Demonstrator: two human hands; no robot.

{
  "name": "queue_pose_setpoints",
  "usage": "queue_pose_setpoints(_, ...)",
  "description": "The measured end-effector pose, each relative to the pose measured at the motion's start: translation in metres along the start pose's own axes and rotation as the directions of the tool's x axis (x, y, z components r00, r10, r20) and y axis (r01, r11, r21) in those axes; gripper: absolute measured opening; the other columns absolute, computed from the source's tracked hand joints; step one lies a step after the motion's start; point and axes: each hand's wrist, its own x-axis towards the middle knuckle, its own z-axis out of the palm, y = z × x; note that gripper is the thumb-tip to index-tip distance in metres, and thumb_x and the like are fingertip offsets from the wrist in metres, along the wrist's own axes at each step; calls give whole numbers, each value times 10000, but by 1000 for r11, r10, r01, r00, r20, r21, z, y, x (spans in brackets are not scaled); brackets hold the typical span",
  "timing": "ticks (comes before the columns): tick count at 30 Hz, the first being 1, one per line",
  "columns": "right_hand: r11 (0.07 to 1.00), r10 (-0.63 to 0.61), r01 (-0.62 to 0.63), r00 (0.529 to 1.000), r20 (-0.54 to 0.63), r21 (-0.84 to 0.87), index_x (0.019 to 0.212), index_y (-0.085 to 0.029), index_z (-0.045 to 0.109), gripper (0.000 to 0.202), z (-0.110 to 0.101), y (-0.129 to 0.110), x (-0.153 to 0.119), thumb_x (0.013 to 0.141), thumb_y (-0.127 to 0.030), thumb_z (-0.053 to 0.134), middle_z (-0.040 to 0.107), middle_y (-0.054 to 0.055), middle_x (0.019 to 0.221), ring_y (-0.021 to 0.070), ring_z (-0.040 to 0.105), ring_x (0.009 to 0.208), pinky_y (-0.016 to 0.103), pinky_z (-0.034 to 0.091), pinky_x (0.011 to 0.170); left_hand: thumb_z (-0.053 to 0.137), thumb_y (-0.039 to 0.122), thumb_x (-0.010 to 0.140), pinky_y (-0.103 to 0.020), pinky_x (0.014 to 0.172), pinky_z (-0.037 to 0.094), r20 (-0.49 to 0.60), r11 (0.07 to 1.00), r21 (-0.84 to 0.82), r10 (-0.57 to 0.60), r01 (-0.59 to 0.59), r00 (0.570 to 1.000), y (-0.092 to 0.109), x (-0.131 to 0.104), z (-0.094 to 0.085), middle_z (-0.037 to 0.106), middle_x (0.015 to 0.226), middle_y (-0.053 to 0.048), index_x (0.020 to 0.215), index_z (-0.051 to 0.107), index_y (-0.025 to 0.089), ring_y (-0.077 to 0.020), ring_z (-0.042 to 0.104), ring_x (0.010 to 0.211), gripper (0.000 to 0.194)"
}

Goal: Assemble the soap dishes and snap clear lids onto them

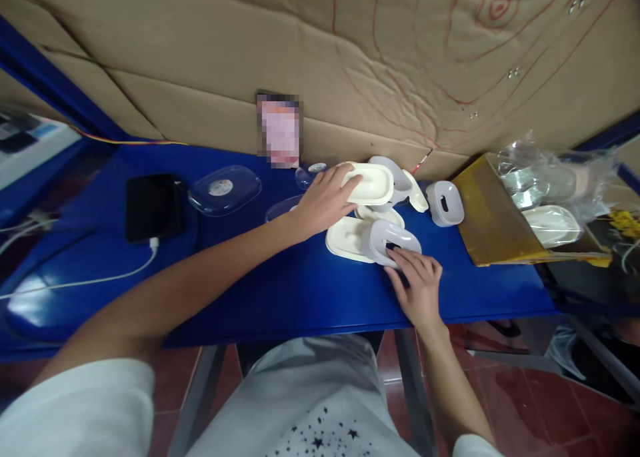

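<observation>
My left hand (325, 200) is closed on a cream oval plastic lid (373, 184) with a raised rim, gripping its left side. Under it, other cream pieces show, one a cream lid (345, 237) lying flat on the blue table. My right hand (419, 284) pinches the near rim of a pale grey plastic container (400, 237), thumb outside and fingers inside. A black patch shows inside this container, partly behind my fingers. The container overlaps the right end of the flat cream lid. Behind the lid in my left hand is another grey container (397, 177), partly hidden.
A pale container (453, 204) with a black mark stands beside an open cardboard box (500, 224) of plastic-wrapped pieces. Clear lids (227, 194), a black device (153, 207) with a white cable and a phone-like object (280, 130) are leftward. Cardboard (200, 64) walls the back.
</observation>
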Motion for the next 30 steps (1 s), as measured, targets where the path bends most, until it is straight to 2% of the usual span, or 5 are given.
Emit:
queue_pose_setpoints(11,960,-275,277,917,289,35,1477,-206,654,362,23,-40,51,1142,-218,519,682,116,1550,287,629,1410,519,349,1198,506,330,1134,-582,1158,518,99,986,-105,136,-126,986,-11,-117,-23,585,1533,-212,1510,583,184,-365,589,1414,410)
queue_pose_setpoints(20,895,-399,300,870,290,330,1511,-265,643,382,4,-21,67,1151,-256,516,710,75,1520,234,662,1395,440,477,1132,677,578,1044,-634,1210,405,178,963,-154,246,-220,953,0,-129,-34,617,1543,-198,1412,671,202,-385,622,1373,526)
queue_pose_setpoints(23,896,-407,320,869,281,309,1469,-249,677,357,5,-17,86,1140,-305,552,727,95,1488,267,675,1365,471,488,1123,641,535,1058,-666,1201,407,130,997,-74,46,-37,990,-16,-130,-44,553,1617,-219,1510,615,206,-424,559,1461,559)
queue_pose_setpoints(26,835,-521,399,794,313,379,1414,-240,703,395,16,-24,93,1094,-461,640,766,106,1403,285,703,1289,494,481,1125,656,415,1036,-693,1166,450,177,975,41,-221,217,959,-31,-131,-48,480,1668,-265,1558,576,177,-479,506,1511,579)
queue_pose_setpoints(30,772,-613,474,733,295,424,1499,-202,635,496,37,-40,82,1077,-463,646,724,140,1460,300,672,1334,551,413,1220,716,414,990,-662,1172,488,218,946,-41,-307,323,926,-32,-129,-52,531,1643,-204,1539,584,225,-448,566,1467,595)
